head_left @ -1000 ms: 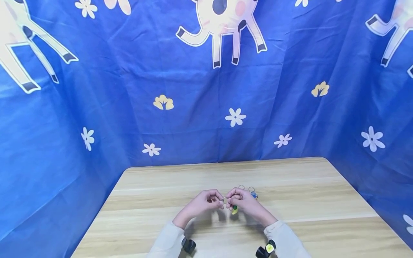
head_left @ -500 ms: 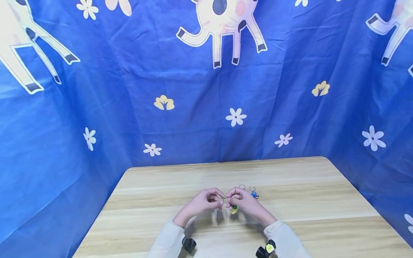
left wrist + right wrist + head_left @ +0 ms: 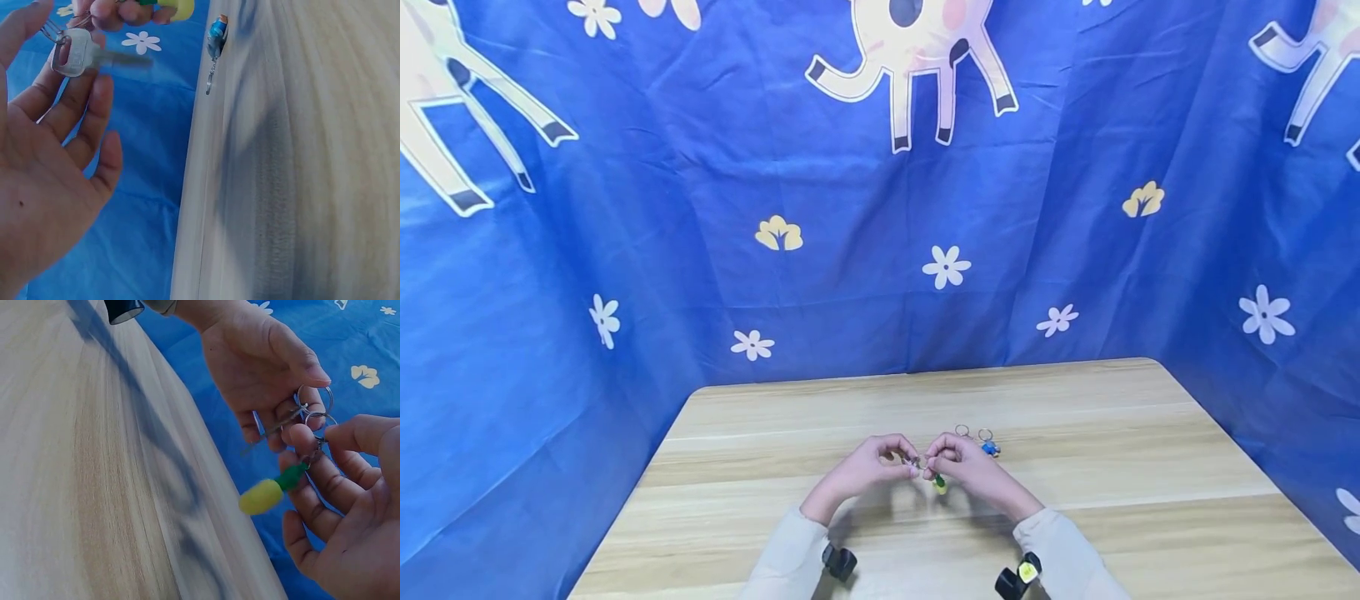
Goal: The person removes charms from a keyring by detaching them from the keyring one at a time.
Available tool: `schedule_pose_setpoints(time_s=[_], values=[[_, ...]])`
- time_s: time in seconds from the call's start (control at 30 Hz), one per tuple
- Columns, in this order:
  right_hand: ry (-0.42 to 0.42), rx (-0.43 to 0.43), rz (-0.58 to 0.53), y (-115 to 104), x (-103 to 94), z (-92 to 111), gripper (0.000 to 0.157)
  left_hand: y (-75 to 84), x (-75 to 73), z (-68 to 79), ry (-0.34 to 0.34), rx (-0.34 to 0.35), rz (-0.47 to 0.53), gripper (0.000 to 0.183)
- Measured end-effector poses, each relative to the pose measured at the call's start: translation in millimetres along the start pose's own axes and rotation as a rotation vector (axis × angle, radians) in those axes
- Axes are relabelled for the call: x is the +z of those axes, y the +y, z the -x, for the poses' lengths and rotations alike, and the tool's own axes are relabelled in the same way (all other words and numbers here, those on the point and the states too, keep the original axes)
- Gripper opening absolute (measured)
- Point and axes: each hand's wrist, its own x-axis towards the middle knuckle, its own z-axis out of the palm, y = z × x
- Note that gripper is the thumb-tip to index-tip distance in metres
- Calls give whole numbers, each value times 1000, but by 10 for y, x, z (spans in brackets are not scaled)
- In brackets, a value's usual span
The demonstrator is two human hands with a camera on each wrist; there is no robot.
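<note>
Above the table, my left hand [image 3: 868,471] pinches a metal key ring [image 3: 331,399] between thumb and fingers. A silver key [image 3: 76,53] is threaded on that ring, its blade blurred in the left wrist view. Close beside it, my right hand [image 3: 973,471] pinches the split ring of a keychain, with a short chain [image 3: 319,449] below. From the chain hangs a small yellow charm with a green top [image 3: 262,496]. The two rings meet or overlap in the right wrist view; whether they are linked I cannot tell.
Behind my right hand, a keychain with a blue figure [image 3: 990,448] lies on the wooden table [image 3: 760,450]. Another metal ring [image 3: 962,430] lies left of it, its remainder hidden by the hand. A blue patterned curtain [image 3: 850,325] stands around the table.
Both hands stay nearly in place, fingers shifting slightly around the rings. The key, hanging below my left hand half a second ago, has moved up, and the yellow charm has swung slightly left.
</note>
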Motion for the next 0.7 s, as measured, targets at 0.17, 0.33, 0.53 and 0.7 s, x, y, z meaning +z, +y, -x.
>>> schedule_pose_setpoints(time_s=[0.17,0.33,0.53,0.7], values=[[-14,-27,76,-15,11,1,18,-22,-6,-8,12,-6,2,18],[-18,-40,60,-4,39,13,16,-46,12,-3,13,-40,58,22],[-11,-38,49,1,48,23,15,-40,28,2,-11,-35,153,28],[-14,-40,19,-20,31,18,17,-41,13,-21,-20,10,140,32]])
